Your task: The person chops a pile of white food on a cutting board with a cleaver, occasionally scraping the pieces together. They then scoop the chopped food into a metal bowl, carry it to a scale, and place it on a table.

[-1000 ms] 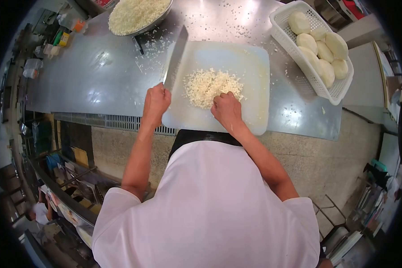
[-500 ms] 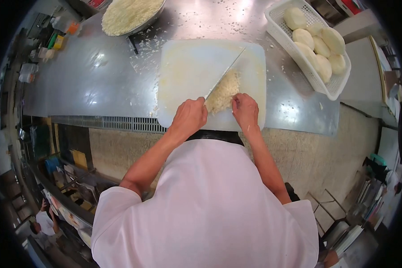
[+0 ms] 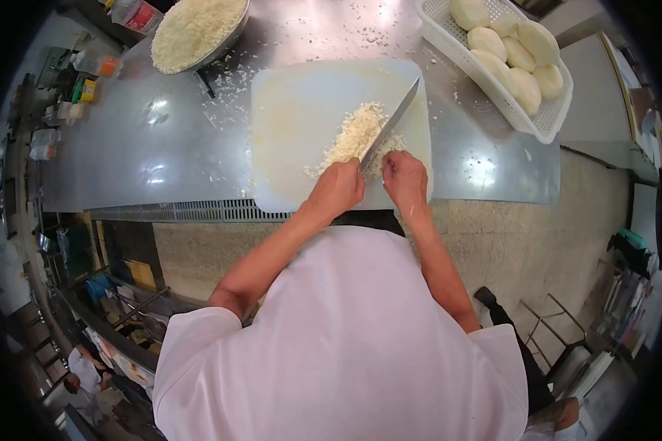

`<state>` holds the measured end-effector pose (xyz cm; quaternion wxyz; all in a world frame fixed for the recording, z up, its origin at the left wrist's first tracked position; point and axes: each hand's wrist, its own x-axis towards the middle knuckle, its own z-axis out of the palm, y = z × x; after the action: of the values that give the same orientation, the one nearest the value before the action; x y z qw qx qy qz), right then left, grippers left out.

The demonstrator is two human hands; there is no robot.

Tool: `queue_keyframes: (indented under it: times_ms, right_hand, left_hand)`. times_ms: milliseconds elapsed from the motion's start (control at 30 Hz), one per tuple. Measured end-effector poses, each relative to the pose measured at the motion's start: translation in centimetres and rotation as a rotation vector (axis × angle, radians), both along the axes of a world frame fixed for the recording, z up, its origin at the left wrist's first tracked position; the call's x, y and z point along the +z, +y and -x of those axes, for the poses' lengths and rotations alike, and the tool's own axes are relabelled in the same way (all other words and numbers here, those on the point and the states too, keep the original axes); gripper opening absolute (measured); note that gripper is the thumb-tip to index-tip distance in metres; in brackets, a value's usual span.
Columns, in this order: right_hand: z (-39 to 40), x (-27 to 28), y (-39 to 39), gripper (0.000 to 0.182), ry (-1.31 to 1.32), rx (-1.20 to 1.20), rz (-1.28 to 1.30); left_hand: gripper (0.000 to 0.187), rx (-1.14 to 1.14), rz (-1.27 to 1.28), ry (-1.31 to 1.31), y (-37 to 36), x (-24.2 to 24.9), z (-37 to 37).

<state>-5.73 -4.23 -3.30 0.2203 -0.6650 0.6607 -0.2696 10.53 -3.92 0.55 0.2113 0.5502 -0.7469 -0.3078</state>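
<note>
My left hand [image 3: 336, 192] is closed around the handle of a long kitchen knife [image 3: 397, 120]. The blade slants up and to the right over a white cutting board [image 3: 287, 110]. Finely chopped pale pieces [image 3: 358, 131] lie heaped mostly left of the blade, with a smaller spread to its right. Beside that spread, my right hand [image 3: 406, 180] has its fingers curled inward at the board's near right part. Whether anything is between those fingers is hidden.
A bowl [image 3: 232, 42] heaped with chopped pale pieces stands at the upper left. A white plastic basket [image 3: 485, 82] of peeled pale vegetables [image 3: 523, 87] sits at the right. Crumbs dot the steel table [image 3: 110, 162]. Another person [image 3: 86, 371] is at the lower left.
The knife has shifted right across the pile, its blade now showing broad side. Most chopped pieces are now left of it, where before they lay to its right. The view has shifted slightly.
</note>
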Motion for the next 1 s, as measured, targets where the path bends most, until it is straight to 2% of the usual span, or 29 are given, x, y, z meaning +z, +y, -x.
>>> queue_keyframes:
  times_ms: [100,167,233,367,433,500,567,633,667,733,867,1000]
  right_hand:
    - [1.1,0.4,0.3,0.005,-0.082,-0.071,0.086]
    - [1.8,0.9,0.2,0.005,-0.103,-0.098,0.089]
    - [2.2,1.5,0.4,0.005,-0.114,-0.132,0.078]
    - [3.5,3.2,0.3,0.005,-0.198,-0.163,0.219]
    - [3.4,4.2,-0.1,0.005,-0.224,-0.184,0.284]
    - [3.6,5.2,0.1,0.005,-0.26,-0.267,0.238]
    - [4.0,5.6,0.0,0.004,-0.284,-0.247,0.276]
    - [3.9,6.7,0.0,0.005,-0.276,-0.273,0.353]
    - [4.0,6.6,-0.1,0.005,-0.284,-0.263,0.358]
    - [4.4,6.4,-0.1,0.006,-0.28,-0.284,0.407]
    - [4.9,6.5,-0.2,0.006,-0.297,-0.288,0.468]
    - [5.3,5.6,0.3,0.005,-0.301,-0.295,0.464]
  left_hand:
    - [0.015,-0.014,-0.103,0.022,0.0,2.1,-0.1]
    - [0.015,-0.025,-0.115,-0.012,0.2,0.4,0.2]
    - [0.014,-0.043,-0.143,-0.036,0.2,0.5,0.5]
    - [0.013,-0.034,-0.109,0.003,-0.4,2.0,0.8]
    - [0.012,-0.047,-0.184,0.023,0.5,2.0,0.5]
    - [0.013,-0.042,-0.116,0.012,0.1,0.6,0.6]
    - [0.013,-0.037,-0.05,0.018,0.2,-0.2,0.9]
    - [0.012,-0.063,-0.244,0.016,0.5,3.1,0.9]
    - [0.012,-0.053,-0.236,0.011,0.9,3.1,0.6]
    - [0.011,-0.228,-0.209,0.015,1.8,2.3,-0.2]
    - [0.012,-0.188,-0.324,0.034,1.5,-1.1,-5.7]
    - [0.015,0.008,-0.301,-0.014,-0.8,-0.6,-10.5]
